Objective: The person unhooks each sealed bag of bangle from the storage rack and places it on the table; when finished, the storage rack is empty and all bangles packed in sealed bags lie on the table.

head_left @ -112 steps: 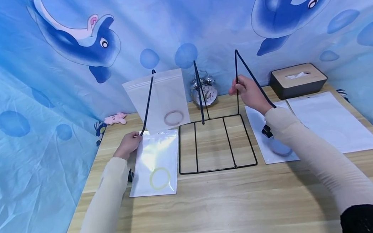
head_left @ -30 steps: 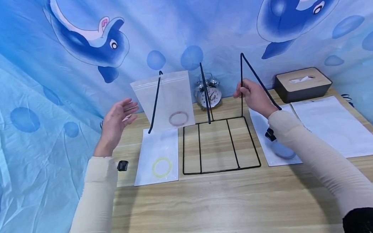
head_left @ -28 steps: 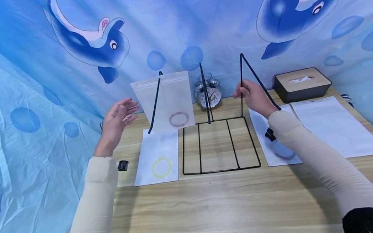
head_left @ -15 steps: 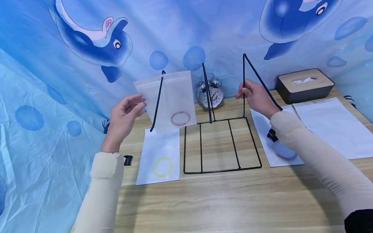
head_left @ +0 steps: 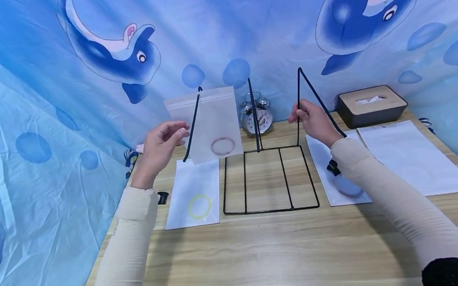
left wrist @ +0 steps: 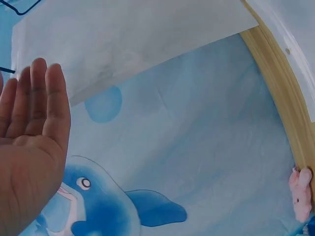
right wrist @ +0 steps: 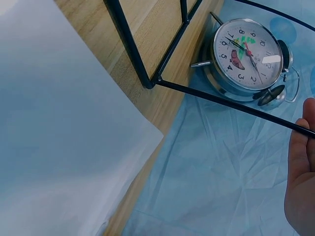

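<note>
A black wire rack (head_left: 271,211) stands on the table, with several angled prongs rising from its base. On its left prong (head_left: 193,127) hangs a white zip bag (head_left: 215,117) with a brownish ring showing through it. My left hand (head_left: 159,149) is at the bag's left edge, fingers extended. The left wrist view shows those fingers (left wrist: 38,98) straight beside the bag; whether they touch it I cannot tell. My right hand (head_left: 313,119) holds the rack's right upright, and its fingers (right wrist: 299,152) lie against the black wire in the right wrist view.
Under the hanging bag lies a white bag with a yellow ring (head_left: 199,206). More white bags (head_left: 415,158) lie at the right. Behind the rack is an alarm clock (head_left: 260,120); a tissue box (head_left: 371,105) sits back right. A pink toy (left wrist: 300,194) is at the left edge.
My left hand has let go of the left prong's tip, lifted away leftward, then come back right to the bag's edge. My right hand has stayed on the rack.
</note>
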A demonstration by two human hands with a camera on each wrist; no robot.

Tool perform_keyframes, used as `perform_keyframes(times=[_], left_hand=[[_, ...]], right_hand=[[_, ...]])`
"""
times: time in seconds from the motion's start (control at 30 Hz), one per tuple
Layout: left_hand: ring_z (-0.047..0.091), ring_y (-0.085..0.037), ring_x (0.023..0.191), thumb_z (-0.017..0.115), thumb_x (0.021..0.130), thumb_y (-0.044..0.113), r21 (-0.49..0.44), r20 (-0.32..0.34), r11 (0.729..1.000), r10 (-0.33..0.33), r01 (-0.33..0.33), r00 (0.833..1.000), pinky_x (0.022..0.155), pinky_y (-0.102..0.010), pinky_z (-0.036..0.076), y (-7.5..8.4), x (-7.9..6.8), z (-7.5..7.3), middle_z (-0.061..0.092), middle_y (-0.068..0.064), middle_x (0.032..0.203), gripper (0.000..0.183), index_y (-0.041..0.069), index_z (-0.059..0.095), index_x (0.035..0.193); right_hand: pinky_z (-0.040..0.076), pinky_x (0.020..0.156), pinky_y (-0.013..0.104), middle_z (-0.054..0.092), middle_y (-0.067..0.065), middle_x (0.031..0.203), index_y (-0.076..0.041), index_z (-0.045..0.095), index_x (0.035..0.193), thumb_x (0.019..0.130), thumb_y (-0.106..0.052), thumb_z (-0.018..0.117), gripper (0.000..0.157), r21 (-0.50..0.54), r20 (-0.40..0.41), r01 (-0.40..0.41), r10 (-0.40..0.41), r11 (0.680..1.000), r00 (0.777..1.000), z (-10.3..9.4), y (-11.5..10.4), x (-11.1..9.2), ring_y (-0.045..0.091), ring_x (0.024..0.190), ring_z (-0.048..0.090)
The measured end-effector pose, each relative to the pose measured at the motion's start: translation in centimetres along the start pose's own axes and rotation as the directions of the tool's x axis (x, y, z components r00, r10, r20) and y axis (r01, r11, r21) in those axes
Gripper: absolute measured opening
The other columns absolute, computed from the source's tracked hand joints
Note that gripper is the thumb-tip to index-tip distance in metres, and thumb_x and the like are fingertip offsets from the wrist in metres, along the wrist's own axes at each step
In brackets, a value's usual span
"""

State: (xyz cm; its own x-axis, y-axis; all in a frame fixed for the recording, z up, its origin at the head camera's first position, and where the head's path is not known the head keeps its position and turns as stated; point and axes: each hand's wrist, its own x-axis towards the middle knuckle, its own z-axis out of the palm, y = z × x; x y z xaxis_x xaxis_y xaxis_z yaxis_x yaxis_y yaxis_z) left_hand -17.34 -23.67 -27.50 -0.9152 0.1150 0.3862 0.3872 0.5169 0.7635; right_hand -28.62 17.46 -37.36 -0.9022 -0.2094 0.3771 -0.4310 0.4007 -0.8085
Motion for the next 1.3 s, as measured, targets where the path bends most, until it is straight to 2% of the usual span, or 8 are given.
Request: perform_keyframes(times=[0.1,0.2,0.33,0.4,0.6,0.8,1.03,1.3], left_hand=[[0.062,-0.02,0.105,0.062,0.101,0.034,0.038,-0.044,0.999,-0.008,0.009,0.999,0.085,-0.029,0.054,0.2,0.0,0.1,0.064,-0.007,0.125,0.041,0.007,0.062,0.132],[0.059,-0.019,0.108,0.063,0.1,0.037,0.091,-0.156,0.995,-0.031,0.045,0.987,0.086,-0.03,0.051,0.3,0.4,0.2,0.062,-0.004,0.127,0.042,0.01,0.062,0.132],[0.054,-0.015,0.115,0.065,0.099,0.038,0.09,-0.352,0.993,-0.035,0.071,0.935,0.092,-0.032,0.047,0.5,1.5,0.2,0.058,-0.001,0.13,0.043,0.012,0.059,0.132],[0.052,-0.014,0.119,0.065,0.098,0.037,0.08,-0.403,0.995,-0.018,0.055,0.915,0.098,-0.033,0.044,0.5,2.2,0.1,0.056,-0.001,0.134,0.045,0.013,0.057,0.135],[0.052,-0.013,0.123,0.062,0.1,0.036,0.038,-0.355,0.999,-0.011,0.026,0.935,0.105,-0.03,0.042,0.8,3.6,0.5,0.056,-0.003,0.135,0.049,0.014,0.051,0.142],[0.054,-0.014,0.106,0.061,0.101,0.033,0.018,-0.4,1.0,0.02,-0.014,0.916,0.091,-0.027,0.046,0.7,3.6,0.8,0.059,-0.001,0.113,0.034,0.01,0.064,0.126],[0.062,-0.017,0.086,0.058,0.103,0.024,-0.069,-0.334,0.982,0.145,-0.177,0.931,0.075,-0.023,0.055,-0.5,2.0,-0.1,0.062,-0.001,0.096,0.026,-0.001,0.062,0.11],[0.068,-0.015,0.083,0.061,0.101,0.016,-0.092,-0.307,0.962,0.217,-0.256,0.927,0.068,-0.023,0.057,-0.9,0.7,-0.5,0.07,0.002,0.097,0.029,-0.01,0.061,0.115]], right_hand=[[0.047,0.097,0.047,0.064,0.015,0.104,-0.001,0.053,0.106,0.108,-0.017,0.039,0.021,0.006,0.01,-0.005,0.005,1.0,1.0,0.0,-0.2,0.0,0.028,0.102,0.063],[0.047,0.097,0.048,0.064,0.016,0.104,0.0,0.053,0.105,0.108,-0.016,0.04,0.021,0.019,0.013,-0.001,0.001,1.0,1.0,0.0,-0.3,0.0,0.028,0.101,0.063],[0.048,0.096,0.047,0.062,0.017,0.104,0.001,0.052,0.106,0.108,-0.016,0.039,0.021,0.06,0.018,0.003,-0.004,0.998,1.0,0.1,-0.1,0.0,0.027,0.1,0.063],[0.047,0.096,0.047,0.062,0.016,0.104,0.001,0.052,0.106,0.108,-0.017,0.039,0.022,0.07,0.019,-0.003,0.001,0.998,1.0,0.1,0.0,0.0,0.025,0.1,0.062],[0.046,0.097,0.048,0.061,0.015,0.104,-0.001,0.052,0.106,0.108,-0.02,0.038,0.023,0.079,0.037,-0.027,0.025,0.996,0.999,0.2,0.2,-0.1,0.025,0.101,0.062],[0.046,0.099,0.049,0.064,0.013,0.104,-0.004,0.052,0.107,0.108,-0.018,0.04,0.019,-0.001,0.022,-0.039,0.039,0.999,0.999,0.0,-0.2,-0.1,0.026,0.103,0.063],[0.048,0.097,0.048,0.065,0.014,0.103,-0.004,0.053,0.106,0.107,-0.019,0.041,0.019,0.0,0.017,-0.013,0.013,1.0,1.0,0.3,-0.2,0.3,0.027,0.101,0.064],[0.05,0.094,0.046,0.066,0.014,0.099,-0.002,0.054,0.104,0.104,-0.025,0.043,0.026,0.011,-0.021,0.042,-0.041,0.999,0.999,0.6,0.2,0.4,0.026,0.096,0.065]])
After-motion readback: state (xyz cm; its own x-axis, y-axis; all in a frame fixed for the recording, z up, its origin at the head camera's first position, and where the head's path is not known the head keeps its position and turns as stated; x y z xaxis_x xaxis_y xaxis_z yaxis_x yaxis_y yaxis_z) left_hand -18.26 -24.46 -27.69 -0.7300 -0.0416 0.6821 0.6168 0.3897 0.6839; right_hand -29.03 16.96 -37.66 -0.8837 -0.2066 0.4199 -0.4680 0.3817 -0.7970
